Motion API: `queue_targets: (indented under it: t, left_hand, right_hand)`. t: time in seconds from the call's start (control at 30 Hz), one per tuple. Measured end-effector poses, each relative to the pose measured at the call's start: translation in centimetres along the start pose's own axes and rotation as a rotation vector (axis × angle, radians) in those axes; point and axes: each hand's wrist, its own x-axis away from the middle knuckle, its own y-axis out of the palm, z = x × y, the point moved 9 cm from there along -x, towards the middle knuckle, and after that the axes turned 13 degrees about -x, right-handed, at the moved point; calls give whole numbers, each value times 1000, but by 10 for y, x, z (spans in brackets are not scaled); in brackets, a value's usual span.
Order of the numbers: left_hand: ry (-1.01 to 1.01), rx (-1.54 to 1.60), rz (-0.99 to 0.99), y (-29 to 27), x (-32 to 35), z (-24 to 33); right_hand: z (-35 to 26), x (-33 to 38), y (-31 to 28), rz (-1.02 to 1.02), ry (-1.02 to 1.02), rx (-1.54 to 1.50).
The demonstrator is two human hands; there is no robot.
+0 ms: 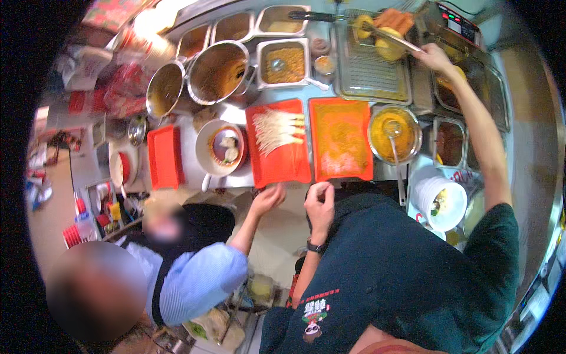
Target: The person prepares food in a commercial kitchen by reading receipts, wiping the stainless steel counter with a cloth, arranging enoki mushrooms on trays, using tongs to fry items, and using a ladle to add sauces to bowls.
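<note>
My right hand (437,59) reaches to the far right, closed around metal tongs (407,42). Their tips meet round yellow pieces (389,46) at the back edge of a wire rack tray (371,79); orange-brown blocks (396,22) lie just behind. Near my body, my left hand (320,202) is curled closed with nothing visible in it. It is nearest the front edge of an orange tray (341,141) smeared with yellow sauce. Beside that, another orange tray (277,168) bears pale enoki-like bundles (280,131).
A co-worker's hand (269,199) is close to my left hand. Left of the trays stand a white bowl (203,150) with red broth and large pots (218,71). To the right are a sauce pot (407,118) with a ladle (396,156), a fryer (451,100) and white tubs (433,203).
</note>
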Motion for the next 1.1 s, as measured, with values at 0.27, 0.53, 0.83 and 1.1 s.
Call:
queue_targets:
  t: [0.27, 0.53, 0.83, 1.1]
  left_hand:
    - [33, -101, -38, -6, -7, 8]
    - [4, -32, -213, 38, -25, 7]
    - [32, -124, -257, 57, -24, 32]
    - [40, -116, -268, 66, -24, 31]
  right_hand:
    - [-2, 137, -59, 142, 27, -272]
    - [117, 311, -154, 307, 373, -198]
    - [267, 319, -114, 109, 759, -607]
    - [281, 285, -128, -107, 634, -272]
